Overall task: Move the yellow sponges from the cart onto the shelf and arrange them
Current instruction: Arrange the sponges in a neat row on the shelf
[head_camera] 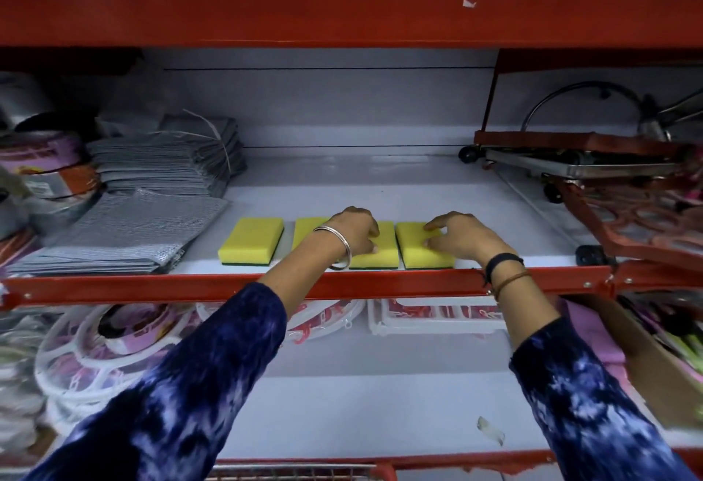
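Note:
Several yellow sponges with dark green undersides lie flat in a row along the front edge of the white shelf [380, 191]. The leftmost sponge [251, 240] lies untouched. My left hand [352, 231] rests with curled fingers on a middle sponge [380, 254] and hides part of the one beside it [304, 229]. My right hand [462, 239] has its thumb and fingertips on the rightmost sponge [418, 252]. The rim of the cart [296, 473] shows at the bottom edge, and its contents are hidden.
Grey cloth stacks [125, 233] lie left of the sponges, with tape rolls [42, 172] further left. A folded red trolley [608, 176] fills the right of the shelf. The red shelf lip [380, 284] runs under my wrists. Packaged goods sit on the shelf below.

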Demonstrator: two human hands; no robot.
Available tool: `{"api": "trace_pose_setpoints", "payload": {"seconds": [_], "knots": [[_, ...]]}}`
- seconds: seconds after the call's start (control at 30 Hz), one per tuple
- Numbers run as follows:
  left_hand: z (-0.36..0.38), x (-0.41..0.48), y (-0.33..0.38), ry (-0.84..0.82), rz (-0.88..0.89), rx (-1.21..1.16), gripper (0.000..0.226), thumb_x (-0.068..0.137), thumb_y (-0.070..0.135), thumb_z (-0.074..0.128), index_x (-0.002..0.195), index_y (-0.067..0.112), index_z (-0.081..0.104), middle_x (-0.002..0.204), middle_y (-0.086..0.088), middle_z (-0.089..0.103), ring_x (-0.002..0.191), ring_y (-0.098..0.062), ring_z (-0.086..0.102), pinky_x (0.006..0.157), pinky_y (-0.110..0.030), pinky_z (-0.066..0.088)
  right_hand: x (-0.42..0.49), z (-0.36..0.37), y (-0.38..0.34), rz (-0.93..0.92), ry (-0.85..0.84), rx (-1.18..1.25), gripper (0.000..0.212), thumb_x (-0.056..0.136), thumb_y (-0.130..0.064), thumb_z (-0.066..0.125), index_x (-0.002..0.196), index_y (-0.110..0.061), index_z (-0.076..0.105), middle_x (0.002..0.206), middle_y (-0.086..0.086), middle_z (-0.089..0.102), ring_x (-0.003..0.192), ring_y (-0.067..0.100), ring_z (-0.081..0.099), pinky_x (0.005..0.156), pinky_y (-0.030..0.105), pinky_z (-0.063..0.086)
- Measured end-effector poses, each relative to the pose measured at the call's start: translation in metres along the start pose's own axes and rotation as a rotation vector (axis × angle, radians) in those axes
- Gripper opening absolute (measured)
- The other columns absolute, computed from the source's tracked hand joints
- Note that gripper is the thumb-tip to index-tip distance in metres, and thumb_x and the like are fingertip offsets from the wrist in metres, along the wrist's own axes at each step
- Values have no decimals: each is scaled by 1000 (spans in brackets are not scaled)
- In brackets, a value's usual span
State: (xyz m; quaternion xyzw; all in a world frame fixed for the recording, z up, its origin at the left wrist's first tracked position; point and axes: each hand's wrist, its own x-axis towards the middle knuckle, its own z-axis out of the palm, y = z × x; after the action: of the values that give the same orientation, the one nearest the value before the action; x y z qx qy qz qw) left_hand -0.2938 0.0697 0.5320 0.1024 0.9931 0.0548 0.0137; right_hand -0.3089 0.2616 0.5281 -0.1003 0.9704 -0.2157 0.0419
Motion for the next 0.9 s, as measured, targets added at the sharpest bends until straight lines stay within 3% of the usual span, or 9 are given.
{"api": "trace_pose_setpoints", "payload": {"seconds": [0.77,0.9], "knots": [[9,-32,4,68,76,-88,37,87,24,63,122,15,64,132,-9,57,122,-28,53,105,-36,42,-29,10,-3,5,54,77,45,82,-31,70,125,-19,62,139,6,52,127,26,47,106,36,38],[-3,-43,-15,219,75,-179,29,87,18,62,115,12,67,125,-10,62,109,-27,60,96,-29,44,-33,11,-17,-48,182,12,52,82,-41,67,129,-20,57,141,6,49,130,29,44,107,42,38]]}}
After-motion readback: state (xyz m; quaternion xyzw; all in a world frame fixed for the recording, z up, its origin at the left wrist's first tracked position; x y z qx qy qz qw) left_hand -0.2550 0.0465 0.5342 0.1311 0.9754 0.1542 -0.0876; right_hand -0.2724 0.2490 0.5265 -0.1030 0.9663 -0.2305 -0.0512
